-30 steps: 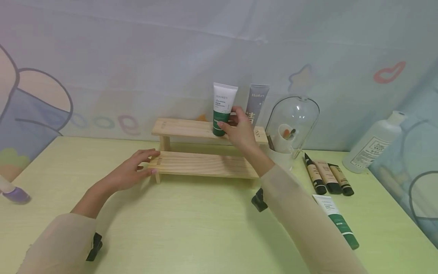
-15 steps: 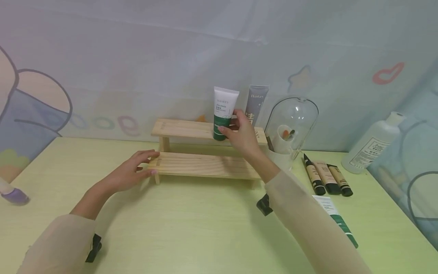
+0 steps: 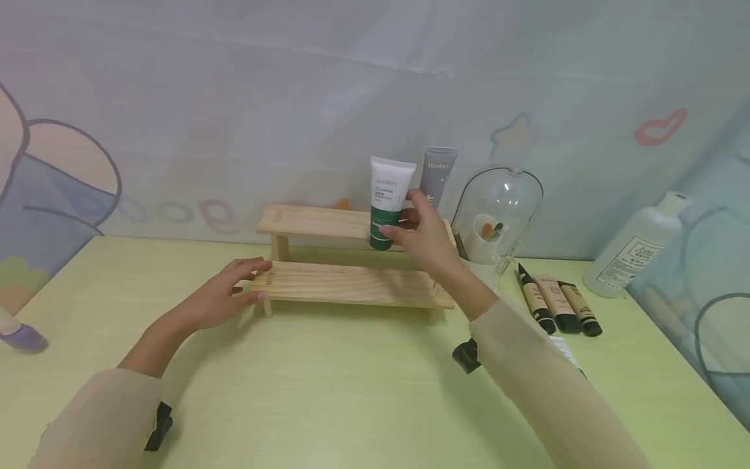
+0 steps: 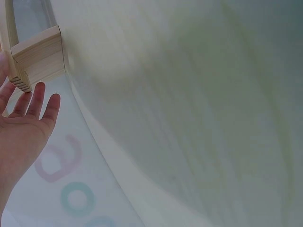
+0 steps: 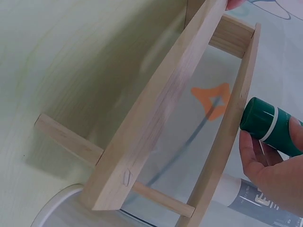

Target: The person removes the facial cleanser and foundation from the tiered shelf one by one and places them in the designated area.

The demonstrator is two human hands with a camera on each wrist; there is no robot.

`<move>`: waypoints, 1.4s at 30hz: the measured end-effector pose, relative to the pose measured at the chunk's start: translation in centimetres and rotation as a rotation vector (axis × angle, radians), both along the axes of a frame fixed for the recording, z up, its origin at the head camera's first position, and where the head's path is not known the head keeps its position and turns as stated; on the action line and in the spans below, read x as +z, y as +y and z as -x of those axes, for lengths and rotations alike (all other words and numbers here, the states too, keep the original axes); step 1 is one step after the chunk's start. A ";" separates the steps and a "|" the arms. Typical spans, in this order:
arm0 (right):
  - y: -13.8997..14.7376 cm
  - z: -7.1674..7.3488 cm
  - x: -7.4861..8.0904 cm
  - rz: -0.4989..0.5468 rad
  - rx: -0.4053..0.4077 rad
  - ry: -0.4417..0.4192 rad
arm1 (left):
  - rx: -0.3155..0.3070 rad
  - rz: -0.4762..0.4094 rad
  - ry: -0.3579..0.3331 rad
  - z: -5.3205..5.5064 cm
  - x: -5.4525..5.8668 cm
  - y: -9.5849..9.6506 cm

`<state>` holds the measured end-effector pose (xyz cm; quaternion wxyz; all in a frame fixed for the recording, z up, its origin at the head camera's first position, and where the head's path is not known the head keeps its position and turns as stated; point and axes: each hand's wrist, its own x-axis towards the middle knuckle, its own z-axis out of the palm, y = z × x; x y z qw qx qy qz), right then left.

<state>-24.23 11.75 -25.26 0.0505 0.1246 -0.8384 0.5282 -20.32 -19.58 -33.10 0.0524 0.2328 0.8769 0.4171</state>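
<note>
A two-tier wooden display rack (image 3: 351, 283) stands on the table. My left hand (image 3: 219, 296) holds the left end of its lower shelf, thumb at the front edge and fingers at the back. In my right hand (image 3: 424, 238) is a white and green squeeze tube (image 3: 389, 189), cap down and pinched near its lower half. In the head view its green cap overlaps the front edge of the upper shelf; the right wrist view shows the cap (image 5: 258, 116) right at that shelf's edge. A grey squeeze tube (image 3: 438, 170) stands upright on the upper shelf, partly hidden by the right hand.
Right of the rack sits a clear dome (image 3: 504, 195) over a white brush cup (image 3: 483, 241). Several makeup tubes (image 3: 559, 303) lie beyond it, by a white bottle (image 3: 635, 244). Another tube (image 3: 562, 348) is mostly hidden under the right sleeve. A purple-tipped item (image 3: 25, 339) lies far left.
My right hand has brought the white and green tube down and slightly right, from over the upper shelf to its front edge. The left hand has stayed at the rack.
</note>
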 end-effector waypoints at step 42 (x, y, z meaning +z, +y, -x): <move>5.2 -3.7 -1.4 -0.130 0.231 -0.265 | -0.011 0.013 0.018 0.1 -0.2 -0.1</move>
